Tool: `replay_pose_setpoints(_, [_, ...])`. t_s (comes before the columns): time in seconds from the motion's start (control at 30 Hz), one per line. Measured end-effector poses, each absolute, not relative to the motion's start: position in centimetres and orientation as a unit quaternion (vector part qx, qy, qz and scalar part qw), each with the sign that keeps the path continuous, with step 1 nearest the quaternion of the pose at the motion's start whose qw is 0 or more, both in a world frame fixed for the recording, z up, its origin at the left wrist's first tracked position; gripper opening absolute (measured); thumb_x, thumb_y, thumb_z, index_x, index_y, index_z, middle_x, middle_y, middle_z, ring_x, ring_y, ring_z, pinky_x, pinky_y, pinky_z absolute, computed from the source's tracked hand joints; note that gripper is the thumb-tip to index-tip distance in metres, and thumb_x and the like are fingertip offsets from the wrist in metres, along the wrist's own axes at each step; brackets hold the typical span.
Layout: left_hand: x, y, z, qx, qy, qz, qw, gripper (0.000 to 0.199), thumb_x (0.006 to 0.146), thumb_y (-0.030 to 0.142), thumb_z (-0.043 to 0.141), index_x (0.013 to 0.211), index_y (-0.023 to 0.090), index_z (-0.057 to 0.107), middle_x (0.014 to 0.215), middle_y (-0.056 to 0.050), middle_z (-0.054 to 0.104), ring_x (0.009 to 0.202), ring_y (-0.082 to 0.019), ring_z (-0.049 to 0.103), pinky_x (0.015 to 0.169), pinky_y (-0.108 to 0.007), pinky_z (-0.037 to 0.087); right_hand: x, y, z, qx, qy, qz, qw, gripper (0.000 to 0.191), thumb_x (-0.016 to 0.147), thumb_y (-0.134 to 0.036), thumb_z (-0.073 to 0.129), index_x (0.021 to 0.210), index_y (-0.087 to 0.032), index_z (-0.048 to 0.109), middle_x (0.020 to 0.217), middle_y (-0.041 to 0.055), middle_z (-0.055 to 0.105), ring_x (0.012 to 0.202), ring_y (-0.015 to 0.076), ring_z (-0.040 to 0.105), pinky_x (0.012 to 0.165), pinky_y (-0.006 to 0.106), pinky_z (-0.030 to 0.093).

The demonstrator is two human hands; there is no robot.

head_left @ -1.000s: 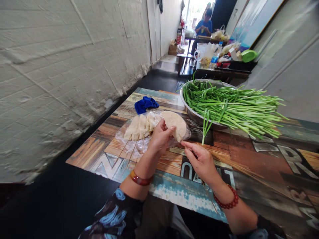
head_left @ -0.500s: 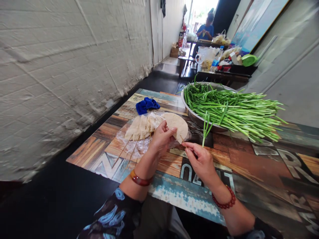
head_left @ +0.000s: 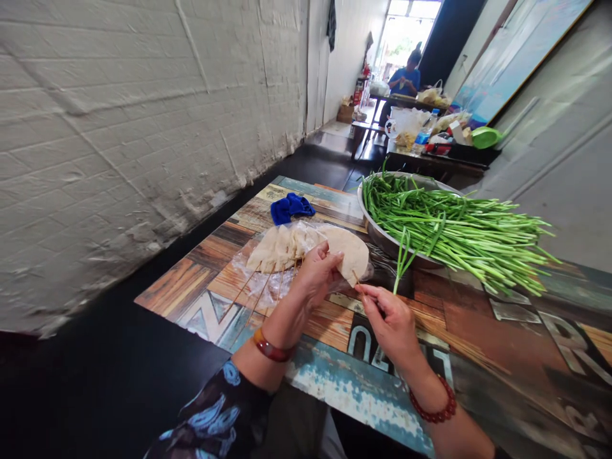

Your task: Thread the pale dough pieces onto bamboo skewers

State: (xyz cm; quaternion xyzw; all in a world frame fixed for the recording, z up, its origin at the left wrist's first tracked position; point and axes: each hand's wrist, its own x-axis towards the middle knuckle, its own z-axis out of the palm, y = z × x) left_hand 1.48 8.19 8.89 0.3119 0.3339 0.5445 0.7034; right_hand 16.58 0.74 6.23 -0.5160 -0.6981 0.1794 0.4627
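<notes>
My left hand (head_left: 316, 273) pinches a flat, pale beige sheet of food (head_left: 352, 250), perhaps bean curd, between thumb and fingers. At the sheet's lower right edge, my right hand (head_left: 391, 320) is closed on a thin wooden skewer (head_left: 357, 279), whose tip meets the sheet. Whether it pierces through cannot be made out. Left of my hands, several folded beige pieces on skewers (head_left: 273, 247) lie overlapping on a clear plastic bag (head_left: 241, 262). Their sticks point toward me.
A metal basin (head_left: 370, 223) heaped with long green stalks (head_left: 459, 233) stands on the patterned table (head_left: 306, 357). A blue cloth (head_left: 291, 207) lies at the far left. Loose skewers (head_left: 461, 338) rest right of my hand. Farther back, a person (head_left: 405, 80) sits at another table.
The camera view has shifted, so the whole scene sits slightly lower and more to the right. Both hands keep nearly the same hold on the sheet and skewer.
</notes>
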Motion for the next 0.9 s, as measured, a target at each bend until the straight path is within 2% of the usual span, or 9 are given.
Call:
replay_pose_setpoints(0.47, [1.69, 7.5, 9.48, 0.336, 0.302, 0.553, 0.701, 0.044, 0.062, 0.032, 0.081, 0.096, 0.016, 0.058, 0.086, -0.003, 0.071, 0.072, -0.017, 0.068, 0.068, -0.029, 0.054, 16.67, 0.86, 6.11, -0.536, -0.688, 0.189, 0.451, 0.022, 0.092, -0.027, 0.051, 0.098, -0.021, 0.072, 0.094, 0.0071, 0.077, 0.081, 0.0213, 0.071, 0.077, 0.035, 0.057])
replay_pose_setpoints(0.67, [1.58, 7.7, 9.5, 0.325, 0.301, 0.561, 0.699, 0.042, 0.062, 0.03, 0.08, 0.097, 0.014, 0.062, 0.091, -0.006, 0.072, 0.078, -0.018, 0.068, 0.069, -0.028, 0.053, 16.69, 0.75, 6.25, -0.528, -0.693, 0.181, 0.457, 0.022, 0.092, -0.026, 0.051, 0.098, -0.021, 0.072, 0.095, 0.0069, 0.077, 0.083, 0.0208, 0.072, 0.079, 0.035, 0.057])
replay_pose_setpoints(0.9, [1.45, 7.92, 9.14, 0.321, 0.316, 0.552, 0.702, 0.045, 0.061, 0.027, 0.079, 0.101, 0.011, 0.066, 0.09, -0.008, 0.073, 0.071, -0.017, 0.066, 0.063, -0.027, 0.052, 16.67, 0.79, 6.04, -0.526, -0.7, 0.156, 0.457, 0.021, 0.093, -0.026, 0.051, 0.096, -0.02, 0.071, 0.093, 0.006, 0.077, 0.08, 0.0196, 0.071, 0.078, 0.033, 0.056])
